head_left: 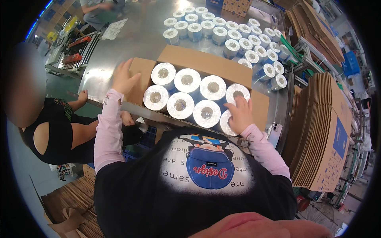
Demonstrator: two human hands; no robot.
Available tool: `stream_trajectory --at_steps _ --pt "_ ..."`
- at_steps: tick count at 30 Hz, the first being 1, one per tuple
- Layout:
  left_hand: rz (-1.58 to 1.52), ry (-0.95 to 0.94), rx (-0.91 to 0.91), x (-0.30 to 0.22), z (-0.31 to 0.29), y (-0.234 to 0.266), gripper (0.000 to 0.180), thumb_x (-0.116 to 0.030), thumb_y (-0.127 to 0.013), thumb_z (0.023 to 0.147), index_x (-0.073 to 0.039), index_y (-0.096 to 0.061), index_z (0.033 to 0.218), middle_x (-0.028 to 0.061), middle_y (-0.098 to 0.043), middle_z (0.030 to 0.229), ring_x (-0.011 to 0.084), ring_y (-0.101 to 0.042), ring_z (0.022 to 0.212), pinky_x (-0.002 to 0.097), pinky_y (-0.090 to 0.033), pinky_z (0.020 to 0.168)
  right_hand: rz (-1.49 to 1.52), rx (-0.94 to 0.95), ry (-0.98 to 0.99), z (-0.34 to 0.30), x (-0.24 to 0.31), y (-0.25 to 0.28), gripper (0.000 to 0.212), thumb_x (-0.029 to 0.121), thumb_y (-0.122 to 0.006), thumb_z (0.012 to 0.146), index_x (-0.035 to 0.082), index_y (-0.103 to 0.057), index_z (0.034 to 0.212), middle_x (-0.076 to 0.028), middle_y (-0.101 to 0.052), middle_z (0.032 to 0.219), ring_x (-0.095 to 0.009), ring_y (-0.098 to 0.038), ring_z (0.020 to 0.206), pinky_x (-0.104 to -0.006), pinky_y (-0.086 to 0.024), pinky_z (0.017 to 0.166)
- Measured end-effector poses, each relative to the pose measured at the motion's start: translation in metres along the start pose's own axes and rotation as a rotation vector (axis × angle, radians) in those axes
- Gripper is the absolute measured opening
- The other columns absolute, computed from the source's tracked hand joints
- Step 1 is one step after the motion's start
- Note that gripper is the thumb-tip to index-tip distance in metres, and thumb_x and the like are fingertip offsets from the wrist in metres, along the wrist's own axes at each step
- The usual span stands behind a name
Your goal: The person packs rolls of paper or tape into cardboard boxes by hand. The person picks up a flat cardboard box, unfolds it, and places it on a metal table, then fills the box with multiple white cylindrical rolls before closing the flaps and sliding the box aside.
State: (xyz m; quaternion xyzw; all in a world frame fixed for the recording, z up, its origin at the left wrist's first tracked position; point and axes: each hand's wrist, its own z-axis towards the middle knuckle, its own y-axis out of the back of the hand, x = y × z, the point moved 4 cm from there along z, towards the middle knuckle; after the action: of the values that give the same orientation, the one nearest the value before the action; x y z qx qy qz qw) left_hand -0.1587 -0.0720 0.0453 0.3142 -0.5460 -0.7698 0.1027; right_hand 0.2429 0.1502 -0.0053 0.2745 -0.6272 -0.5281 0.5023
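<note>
A: Where are the rolls?

B: Eight white rolls (pixel 187 80) stand in two rows of four inside the open carton (pixel 204 61), at the centre of the frame. More loose rolls (pixel 219 35) stand on the metal counter (pixel 139 37), from the upper middle toward the upper right.

A: And the hands?

B: The left hand (pixel 125 81) is spread against the carton's left flap (pixel 142 75), thumb apart from the fingers, with no roll in it. The right hand (pixel 240 115) lies over the two rolls at the right end, fingertips at the farther one's core. I can't tell whether it grips or only presses.

A: Which step would you call this?

B: Packing, I'd judge: settling the end pair while the left hand steadies the carton. Every place I can see in this layer is taken.

A: What does the next move call for?

B: Probably seating that pair level with its neighbours, then lifting the right hand clear without tipping either roll. The flaps stand open, so folding them would come after.
</note>
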Motion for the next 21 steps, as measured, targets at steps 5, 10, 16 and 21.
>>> stream_trajectory --at_steps 5,10,16,21 --pt "-0.196 0.568 0.191 0.103 -0.048 -0.034 0.074 -0.040 -0.071 0.080 0.003 -0.044 0.133 0.0235 -0.060 0.118 0.0329 -0.059 0.109 0.0374 -0.046 0.095 1.288 0.010 -0.136 0.012 -0.047 0.049 0.053 0.005 -0.060 0.080 0.009 -0.050 0.131 -0.011 -0.050 0.130 -0.022 -0.048 0.121 -0.0392 -0.033 0.106" --pt "-0.367 0.304 0.153 0.012 -0.042 0.013 0.075 -0.043 -0.071 0.079 0.004 -0.045 0.133 0.0227 -0.062 0.116 0.0292 -0.062 0.106 0.0339 -0.048 0.090 0.408 -0.392 -0.617 -0.061 -0.181 0.036 0.029 0.025 -0.055 0.094 -0.002 -0.064 0.097 -0.008 -0.063 0.082 -0.018 -0.059 0.074 -0.0303 -0.045 0.066" --pt "0.143 -0.369 0.858 -0.135 -0.058 -0.016 0.064 -0.061 -0.066 0.074 -0.002 -0.070 0.098 0.0144 -0.064 0.101 0.0292 -0.062 0.092 0.0373 -0.048 0.079 0.556 -0.380 -0.211 0.035 -0.050 0.009 0.032 0.025 -0.056 0.087 0.002 -0.058 0.066 -0.013 -0.053 0.059 -0.022 -0.055 0.054 -0.0392 -0.039 0.052" --pt "0.130 -0.420 0.050 -0.087 -0.030 -0.072 0.070 -0.051 -0.069 0.073 -0.007 -0.054 0.126 0.0188 -0.045 0.136 0.0341 -0.042 0.127 0.0443 -0.034 0.103 0.166 -0.288 0.003 0.144 -0.016 -0.003 0.022 0.027 -0.062 0.084 0.006 -0.068 0.084 -0.016 -0.065 0.084 -0.035 -0.061 0.073 -0.0440 -0.047 0.067"
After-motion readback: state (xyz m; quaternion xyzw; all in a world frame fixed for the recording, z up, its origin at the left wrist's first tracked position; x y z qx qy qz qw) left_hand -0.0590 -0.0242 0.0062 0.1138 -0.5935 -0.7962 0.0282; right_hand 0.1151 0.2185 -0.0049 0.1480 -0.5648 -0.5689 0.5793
